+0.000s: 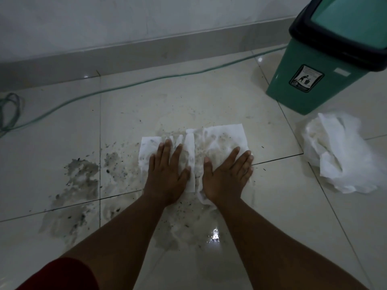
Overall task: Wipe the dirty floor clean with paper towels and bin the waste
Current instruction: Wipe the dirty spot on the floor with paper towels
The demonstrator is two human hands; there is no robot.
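A white paper towel (222, 137), stained grey-brown, lies spread flat on the pale tiled floor (272, 216). My left hand (167, 172) and my right hand (227, 174) press on it side by side, fingers straight and flat. Grey muddy smears and dark specks (81, 176) cover the tiles to the left of the towel and below my hands. A green swing-lid bin (318, 80) with a black rim stands at the upper right.
A loose pile of white paper towels (343, 155) lies on the floor to the right, just below the bin. A green hose (129, 84) runs along the grey skirting and wall at the back, coiling at the far left.
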